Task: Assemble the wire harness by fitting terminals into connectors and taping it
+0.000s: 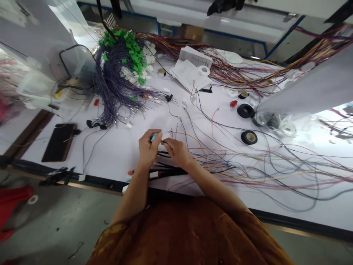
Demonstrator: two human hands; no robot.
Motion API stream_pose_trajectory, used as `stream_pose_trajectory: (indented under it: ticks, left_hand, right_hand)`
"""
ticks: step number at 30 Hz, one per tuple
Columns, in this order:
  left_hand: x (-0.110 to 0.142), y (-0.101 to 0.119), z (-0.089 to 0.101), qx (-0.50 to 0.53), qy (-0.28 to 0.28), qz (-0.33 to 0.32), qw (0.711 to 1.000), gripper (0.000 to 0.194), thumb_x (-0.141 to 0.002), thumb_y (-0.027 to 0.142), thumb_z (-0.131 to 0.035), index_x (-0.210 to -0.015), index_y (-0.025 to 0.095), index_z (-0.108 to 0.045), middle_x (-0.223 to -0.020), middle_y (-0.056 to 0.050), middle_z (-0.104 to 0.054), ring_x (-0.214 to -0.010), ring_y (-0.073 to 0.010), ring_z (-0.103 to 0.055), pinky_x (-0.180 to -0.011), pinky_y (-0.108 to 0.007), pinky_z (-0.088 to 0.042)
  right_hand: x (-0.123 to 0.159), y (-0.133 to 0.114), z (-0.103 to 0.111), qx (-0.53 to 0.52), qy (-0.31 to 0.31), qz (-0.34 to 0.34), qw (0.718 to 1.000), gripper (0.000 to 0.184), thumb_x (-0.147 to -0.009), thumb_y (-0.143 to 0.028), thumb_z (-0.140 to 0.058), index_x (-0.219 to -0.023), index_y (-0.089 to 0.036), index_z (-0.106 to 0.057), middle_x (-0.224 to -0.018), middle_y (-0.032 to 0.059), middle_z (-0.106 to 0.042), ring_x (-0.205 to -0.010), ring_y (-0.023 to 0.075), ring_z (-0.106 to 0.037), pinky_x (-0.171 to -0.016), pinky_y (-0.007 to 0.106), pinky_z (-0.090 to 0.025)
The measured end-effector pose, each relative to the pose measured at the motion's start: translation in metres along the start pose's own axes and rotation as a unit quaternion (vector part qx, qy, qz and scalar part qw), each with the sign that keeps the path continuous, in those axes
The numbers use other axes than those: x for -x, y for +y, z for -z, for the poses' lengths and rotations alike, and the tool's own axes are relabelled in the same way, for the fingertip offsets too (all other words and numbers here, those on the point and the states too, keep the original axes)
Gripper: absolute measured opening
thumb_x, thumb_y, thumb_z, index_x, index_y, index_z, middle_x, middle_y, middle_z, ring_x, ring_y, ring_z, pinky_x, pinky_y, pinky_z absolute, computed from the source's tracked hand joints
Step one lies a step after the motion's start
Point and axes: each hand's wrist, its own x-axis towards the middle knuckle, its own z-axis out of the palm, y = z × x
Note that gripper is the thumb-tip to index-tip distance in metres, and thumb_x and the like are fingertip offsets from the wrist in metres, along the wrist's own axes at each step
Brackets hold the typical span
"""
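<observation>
Head view: the left hand [147, 147] has its fingers closed on a small teal connector [153, 137], while the right hand [176, 151] pinches thin wires [165, 142] just beside it, above the white surface [116, 154].

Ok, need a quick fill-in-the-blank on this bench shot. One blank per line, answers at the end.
The left hand holds a small ____ part, and the right hand pinches thin wire ends.
The big wire bundle is mostly ____.
Its far end carries green and ____ connectors.
The ____ tape rolls lie right of the hands.

Missing words: teal, purple, white, black.
</observation>
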Motion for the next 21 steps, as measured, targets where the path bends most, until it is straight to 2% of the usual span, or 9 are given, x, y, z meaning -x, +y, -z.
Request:
stream_pose_trajectory:
  ticks: [2,3,5,7,9,14,18,21]
  left_hand:
    - [-0.002,0.001,0.002,0.028,0.026,0.023,0.999,0.026,-0.084,0.042,-0.066,-0.088,0.017,-0.071,-0.068,0.0,-0.058,-0.061,-0.0108,-0.05,-0.056,-0.022,-0.042]
    - [-0.003,0.001,0.001,0.067,0.022,0.047,0.996,0.027,-0.084,0.043,-0.066,-0.09,0.017,-0.07,-0.063,0.002,-0.053,-0.055,-0.0094,-0.046,-0.052,-0.021,-0.039]
    - [-0.004,0.001,-0.001,0.153,-0.025,0.097,0.983,0.031,-0.081,0.042,-0.069,-0.102,0.019,-0.068,-0.061,0.005,-0.05,-0.048,-0.0071,-0.039,-0.047,-0.02,-0.035]
    - [-0.004,0.001,-0.004,0.205,-0.077,0.125,0.968,0.042,-0.077,0.038,-0.074,-0.113,0.021,-0.064,-0.062,0.006,-0.051,-0.048,-0.006,-0.041,-0.047,-0.018,-0.036]
    - [-0.002,0.001,-0.006,0.228,-0.081,0.137,0.961,0.045,-0.073,0.034,-0.078,-0.113,0.02,-0.063,-0.06,0.007,-0.05,-0.048,-0.0053,-0.042,-0.047,-0.017,-0.035]
    - [0.007,0.0,-0.004,0.236,-0.006,0.126,0.964,0.044,-0.07,0.033,-0.08,-0.109,0.018,-0.063,-0.058,0.008,-0.052,-0.046,-0.0038,-0.042,-0.046,-0.015,-0.034]
    - [0.014,0.002,0.004,0.145,-0.015,0.077,0.986,0.047,-0.073,0.033,-0.078,-0.116,0.019,-0.064,-0.062,0.007,-0.054,-0.048,-0.0045,-0.044,-0.047,-0.017,-0.036]
    - [0.014,0.002,0.005,0.185,-0.033,0.078,0.979,0.044,-0.074,0.032,-0.078,-0.113,0.022,-0.061,-0.061,0.008,-0.052,-0.045,-0.0037,-0.039,-0.043,-0.018,-0.031]
  right_hand:
    - [0.004,0.004,0.0,0.001,0.012,0.021,1.0,0.024,-0.101,-0.028,-0.041,-0.088,-0.019,-0.06,-0.079,0.0036,-0.063,-0.076,0.0152,-0.058,-0.072,0.026,-0.039]
    - [0.006,0.006,0.0,0.001,0.024,0.021,1.0,0.025,-0.1,-0.028,-0.042,-0.085,-0.019,-0.059,-0.077,0.0029,-0.062,-0.074,0.0147,-0.056,-0.07,0.026,-0.038]
    - [0.008,0.01,0.001,0.002,0.049,0.011,0.999,0.026,-0.1,-0.027,-0.043,-0.08,-0.019,-0.058,-0.073,0.0017,-0.059,-0.07,0.0139,-0.054,-0.068,0.025,-0.037]
    - [0.009,0.014,-0.001,-0.003,0.065,0.007,0.998,0.025,-0.099,-0.027,-0.044,-0.079,-0.019,-0.057,-0.073,0.0012,-0.059,-0.07,0.0135,-0.053,-0.068,0.025,-0.037]
    - [0.008,0.019,-0.003,-0.022,0.067,0.02,0.997,0.025,-0.099,-0.028,-0.044,-0.081,-0.019,-0.058,-0.074,0.001,-0.059,-0.071,0.0132,-0.053,-0.069,0.024,-0.037]
    - [0.008,0.031,-0.005,-0.074,0.03,0.045,0.996,0.027,-0.099,-0.029,-0.045,-0.08,-0.017,-0.061,-0.069,-0.0011,-0.056,-0.067,0.0112,-0.051,-0.068,0.022,-0.036]
    - [0.012,0.029,-0.004,-0.103,0.016,0.025,0.994,0.026,-0.097,-0.026,-0.046,-0.081,-0.016,-0.064,-0.065,-0.003,-0.054,-0.062,0.0091,-0.048,-0.064,0.02,-0.036]
    - [0.012,0.025,-0.003,-0.077,0.017,0.033,0.996,0.026,-0.097,-0.023,-0.046,-0.083,-0.014,-0.066,-0.065,-0.0047,-0.054,-0.06,0.0069,-0.048,-0.063,0.018,-0.037]
